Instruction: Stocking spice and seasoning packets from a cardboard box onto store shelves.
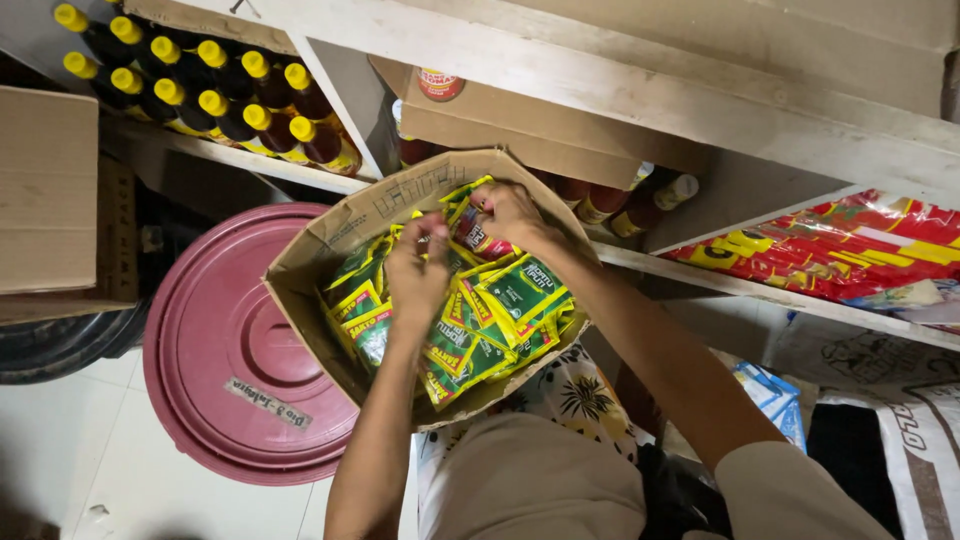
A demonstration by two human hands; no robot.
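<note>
Both hands worked inside an open brown cardboard box point(330, 240) filled with small green-and-yellow foil sachets point(520, 290).

The box rested tilted on the person's lap, just beside a round maroon plastic lid point(220, 350) and below a pale wooden shelf point(640, 90). The sachets were flat and glossy, printed green with yellow borders, and lay loosely stacked and overlapping. The left hand point(418, 272) was sunk among the sachets, its fingers point(432, 232) curled and pinched together on the top of one sachet. The right hand point(510, 212) sat at the far rim, its fingers closed around a small red-and-white packet point(478, 238). Dark bottles with yellow caps point(215, 100) stood on the shelf at upper left.
</note>
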